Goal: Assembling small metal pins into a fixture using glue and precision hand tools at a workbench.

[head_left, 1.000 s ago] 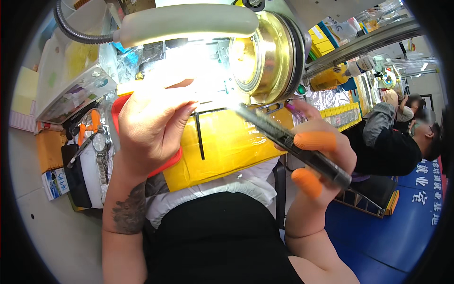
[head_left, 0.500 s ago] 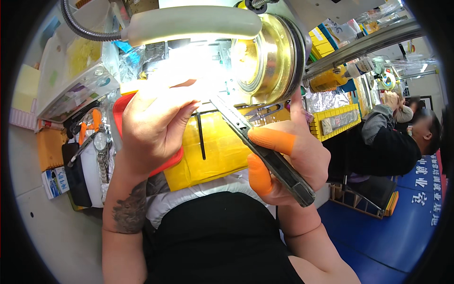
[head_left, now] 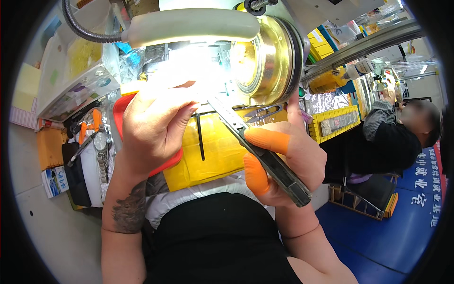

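Note:
My left hand [head_left: 153, 123] is raised in the middle with thumb and fingers pinched. Strong lamp glare washes out its fingertips, so what they hold cannot be made out. My right hand [head_left: 305, 156] grips a dark snap-off utility knife [head_left: 276, 165], with orange covers on two digits. The knife slants up and left, its front end close to the left fingertips; the glare blurs whether they touch. Below lies a yellow-covered work surface [head_left: 220, 146] with a thin black rod [head_left: 201, 137] on it. A red tray [head_left: 118, 111] sits partly behind my left hand.
A grey lamp arm [head_left: 194, 26] and a round brass-coloured machine part [head_left: 269, 59] stand just beyond my hands. Thread snips [head_left: 264, 112] lie by that part. At left are a clear plastic bin [head_left: 78, 85] and a wristwatch [head_left: 100, 146]. Another person [head_left: 392, 146] sits at right.
My right hand and the utility knife have shifted slightly left. My left hand stays nearly still. The person at right has moved their head.

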Demonstrator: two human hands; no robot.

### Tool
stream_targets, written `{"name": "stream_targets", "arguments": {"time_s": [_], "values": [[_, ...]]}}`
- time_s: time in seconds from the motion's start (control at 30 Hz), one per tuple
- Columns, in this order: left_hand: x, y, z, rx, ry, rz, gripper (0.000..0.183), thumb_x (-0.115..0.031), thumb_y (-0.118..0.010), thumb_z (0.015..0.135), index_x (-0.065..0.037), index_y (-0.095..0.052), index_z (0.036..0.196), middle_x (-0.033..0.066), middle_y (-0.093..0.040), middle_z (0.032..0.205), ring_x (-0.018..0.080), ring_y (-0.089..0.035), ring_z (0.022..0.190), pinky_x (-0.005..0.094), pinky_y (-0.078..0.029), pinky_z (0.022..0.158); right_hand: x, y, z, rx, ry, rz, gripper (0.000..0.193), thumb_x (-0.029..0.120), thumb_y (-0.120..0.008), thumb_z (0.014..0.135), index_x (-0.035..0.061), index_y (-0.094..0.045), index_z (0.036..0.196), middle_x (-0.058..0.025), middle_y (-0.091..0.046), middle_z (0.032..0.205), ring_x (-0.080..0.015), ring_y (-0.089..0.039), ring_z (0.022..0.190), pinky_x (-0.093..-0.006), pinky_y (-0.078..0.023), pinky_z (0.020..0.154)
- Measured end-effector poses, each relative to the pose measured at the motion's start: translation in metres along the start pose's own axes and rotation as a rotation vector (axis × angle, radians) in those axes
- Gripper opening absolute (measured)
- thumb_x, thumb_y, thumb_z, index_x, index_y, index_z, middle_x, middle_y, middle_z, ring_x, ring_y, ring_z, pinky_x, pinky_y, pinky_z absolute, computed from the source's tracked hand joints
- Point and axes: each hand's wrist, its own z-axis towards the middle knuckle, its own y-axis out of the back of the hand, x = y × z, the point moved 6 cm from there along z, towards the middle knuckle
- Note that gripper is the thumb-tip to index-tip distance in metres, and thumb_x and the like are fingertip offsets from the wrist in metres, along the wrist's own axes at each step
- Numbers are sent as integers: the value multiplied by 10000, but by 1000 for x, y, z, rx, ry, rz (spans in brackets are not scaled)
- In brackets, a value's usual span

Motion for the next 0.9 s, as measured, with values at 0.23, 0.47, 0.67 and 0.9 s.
{"name": "stream_targets", "arguments": {"time_s": [0.23, 0.47, 0.67, 0.9], "values": [[0, 0, -1, 12, 1, 4, 205, 26, -748, 796, -16, -695, 989, 140, -736, 1058, 278, -691, 919, 358, -534, 809, 1, 0, 1, 24, -65, 5, 150, 47, -734, 785, 35, -739, 934, -91, -693, 794, -243, -709, 756, -681, -268, 1142], [-2, 2, -1, 4, 1, -26, 192, 46, -737, 806, -10, -687, 983, 149, -734, 1069, 266, -687, 943, 350, -527, 828, -8, 13, -10, -48, -77, 199, 161, 90, -735, 773, 28, -731, 922, -82, -661, 742, -209, -670, 685, -692, -234, 1158], [-5, 2, 1, 1, -15, -31, 167, 65, -732, 810, 0, -675, 953, 137, -734, 990, 265, -688, 938, 344, -527, 822, -68, 44, -74, -70, -524, 599, 375, 273, -739, 867, -46, -658, 1048, -122, -660, 759, -181, -642, 641, -490, -531, 982], [-20, 10, 5, 37, -66, 100, 122, 60, -722, 819, 8, -675, 919, 114, -725, 872, 269, -700, 837, 344, -535, 760, -121, 47, -122, -45, -1136, 613, 450, 78, -700, 891, -17, -546, 1303, -112, -654, 744, -163, -625, 593, -304, -509, 594]]}}
